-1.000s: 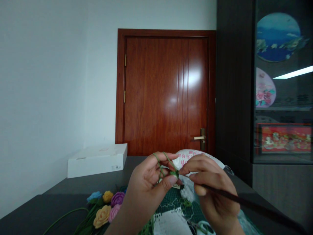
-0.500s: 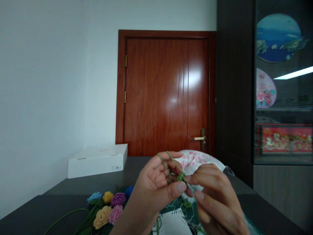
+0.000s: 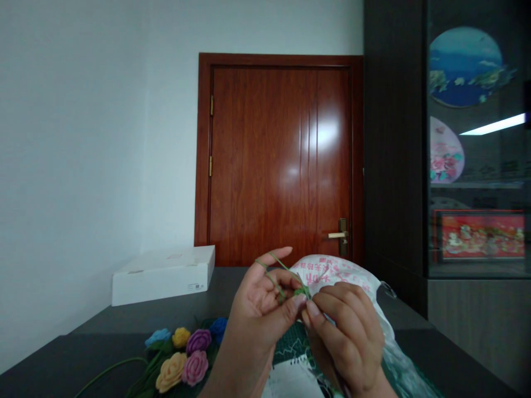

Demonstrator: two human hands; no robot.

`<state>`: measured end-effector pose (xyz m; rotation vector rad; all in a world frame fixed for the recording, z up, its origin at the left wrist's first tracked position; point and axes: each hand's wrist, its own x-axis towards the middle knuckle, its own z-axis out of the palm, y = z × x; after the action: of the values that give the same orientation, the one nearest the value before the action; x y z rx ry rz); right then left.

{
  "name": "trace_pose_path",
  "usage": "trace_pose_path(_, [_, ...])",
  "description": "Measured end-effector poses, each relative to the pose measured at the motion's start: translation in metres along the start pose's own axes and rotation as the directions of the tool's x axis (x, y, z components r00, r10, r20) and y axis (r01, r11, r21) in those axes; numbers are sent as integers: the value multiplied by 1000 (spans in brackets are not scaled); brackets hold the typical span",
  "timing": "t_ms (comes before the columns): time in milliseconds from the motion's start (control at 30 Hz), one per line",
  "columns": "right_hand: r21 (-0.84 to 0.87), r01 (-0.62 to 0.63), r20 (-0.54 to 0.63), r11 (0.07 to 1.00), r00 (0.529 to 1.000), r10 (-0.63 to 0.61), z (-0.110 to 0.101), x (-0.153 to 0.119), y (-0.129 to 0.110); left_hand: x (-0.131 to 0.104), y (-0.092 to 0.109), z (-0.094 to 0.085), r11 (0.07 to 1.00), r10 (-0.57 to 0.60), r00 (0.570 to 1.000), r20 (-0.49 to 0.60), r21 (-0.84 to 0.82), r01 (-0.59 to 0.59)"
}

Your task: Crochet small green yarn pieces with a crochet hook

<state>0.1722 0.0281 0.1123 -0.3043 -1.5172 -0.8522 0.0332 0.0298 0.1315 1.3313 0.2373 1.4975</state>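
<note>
Hands, two, bare, held close together above the dark table point(image 3: 224, 284). Left hand point(image 3: 255, 329): index finger raised, green yarn point(image 3: 285, 267) looped over it; thumb and a fingertip closed on a small green piece point(image 3: 302, 290), its stitches too small to read. Right hand point(image 3: 354, 331): fingers gathered narrowly, gripping a slender tool with a dark handle point(image 3: 341, 386); tip hidden at the green piece, so whether it has caught any yarn cannot be told.

Handling notes, by judgement: yarn best lightly taut over the raised finger, sliding without slack; pinch close to the working spot, so the green piece does not twist; tool turned by small wrist rolls, since a hard pull could split strands or tighten a loop.

Below the hands: white paper point(image 3: 290, 381) on a green mat point(image 3: 295, 331). Beyond the right hand: white plastic bag point(image 3: 329, 268), pink print. Beside the left forearm: cloth-like flowers point(image 3: 194, 367), blue, yellow, purple, pink, cream. Farther back: white box point(image 3: 164, 282); reddish wooden door point(image 3: 257, 166), closed; glass-fronted cabinet point(image 3: 394, 166).
</note>
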Motion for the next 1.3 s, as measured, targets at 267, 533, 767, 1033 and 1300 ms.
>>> trace_pose_path(267, [179, -286, 49, 941, 958, 282, -6, 8, 0, 1, 12, -3, 947, 158, 987, -3, 282, -151])
trace_pose_path(533, [713, -699, 506, -62, 451, 735, 5, 14, 7, -2, 16, -5, 995, -16, 994, 106, 101, 5])
trace_pose_path(767, [709, -611, 318, 353, 723, 613, 11, 9, 1, -2, 15, -1, 996, 53, 998, 26, 76, -55])
trace_pose_path(1033, [385, -163, -124, 908, 966, 226, 7, -5, 1, -7, 8, 3, 944, -214, 966, 144, -224, 242])
trace_pose_path(1300, [885, -349, 43, 308, 720, 692, 18, 5, -13, -9, 18, 4, 911, -208, 955, 212, -312, 268])
